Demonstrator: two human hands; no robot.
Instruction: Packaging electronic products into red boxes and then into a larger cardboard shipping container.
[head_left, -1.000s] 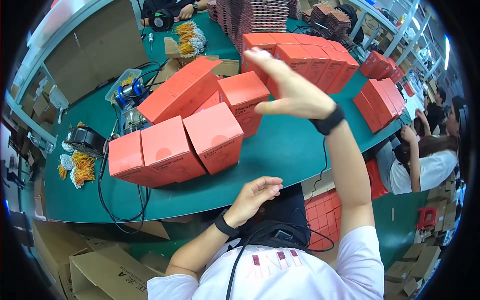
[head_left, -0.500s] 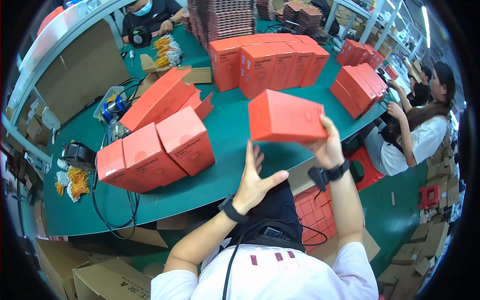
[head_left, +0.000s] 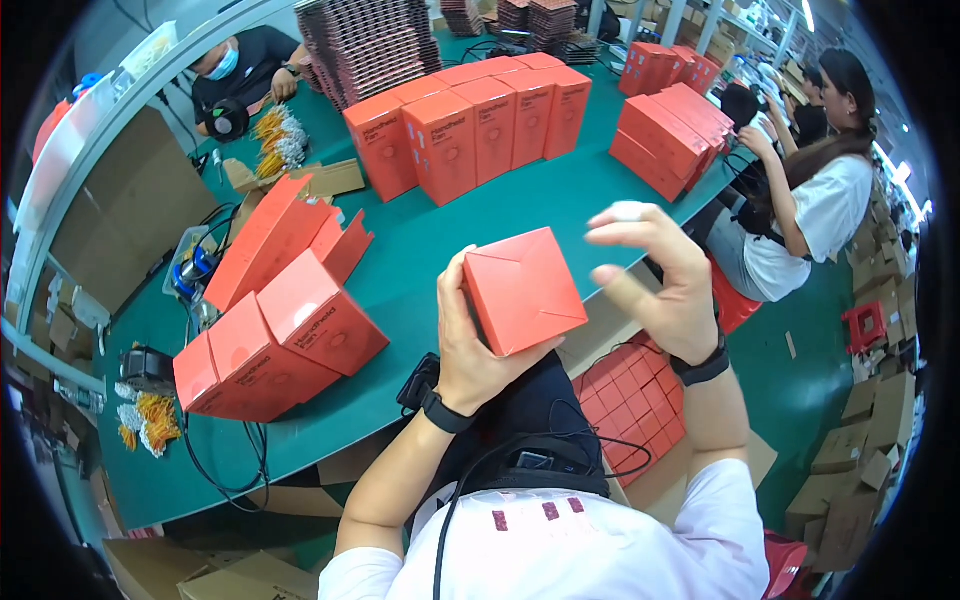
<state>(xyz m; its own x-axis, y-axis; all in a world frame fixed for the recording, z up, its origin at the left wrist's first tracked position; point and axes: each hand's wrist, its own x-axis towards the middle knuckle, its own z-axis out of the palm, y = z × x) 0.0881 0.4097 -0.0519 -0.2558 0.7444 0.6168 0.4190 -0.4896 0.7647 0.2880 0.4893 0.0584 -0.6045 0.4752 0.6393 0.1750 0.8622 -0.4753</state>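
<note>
A red-orange cardboard box [head_left: 527, 290] is tilted so that one folded end faces up, just above the near edge of the table. My left hand [head_left: 466, 340] grips it, fingers along its left side and thumb under its near edge. To the right of the box, my right hand [head_left: 658, 280] is apart from it, fingers and thumb spread with nothing between them. Further left on the table, a short row of the same red boxes [head_left: 270, 350] leans together. At the far side stands a larger group of upright red boxes [head_left: 445, 140].
Flattened red cartons [head_left: 275, 240] lie behind the left row. Orange-and-white wire bundles [head_left: 155, 420] and a black cable [head_left: 215, 475] are at the left edge. An open carton filled with red boxes [head_left: 630, 400] sits below the table edge. Co-workers sit across and at the right [head_left: 830, 200].
The box has passed from my right hand to my left and turned so its end faces up. My right hand has let go and opened. The view has shifted slightly.
</note>
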